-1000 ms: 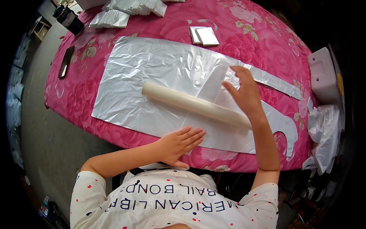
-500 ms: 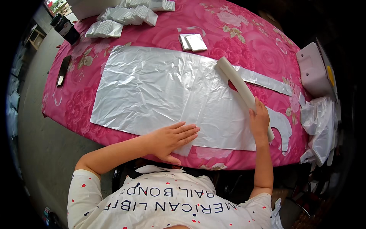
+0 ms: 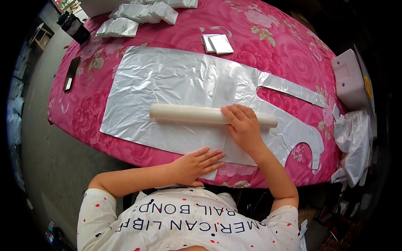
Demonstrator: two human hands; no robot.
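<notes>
A large silvery-white plastic sheet [image 3: 167,71], shaped like a bag or apron with two long straps at its right end, lies spread out and creased. Across its middle rests a smooth off-white tube [image 3: 184,113], like a rolling pin, pointing left to right. My right hand [image 3: 243,125] is closed over the tube, right of its middle. My left hand [image 3: 199,165] lies flat, fingers stretched out, on the sheet's near edge. A small pale strip [image 3: 209,175] shows beneath its fingertips.
The sheet lies on a pink floral tablecloth [image 3: 289,62]. Two folded silvery packets [image 3: 220,44] sit beyond it; several more packets [image 3: 146,13] are piled far left. A dark jar [image 3: 73,27] and black phone-like object [image 3: 72,73] stand left. At right are a white box [image 3: 349,77] and plastic bags [image 3: 354,134].
My right hand has moved left with the tube, which has swung from slanting over the strap end to lying lengthwise across the sheet. My left hand stays flat near the same edge.
</notes>
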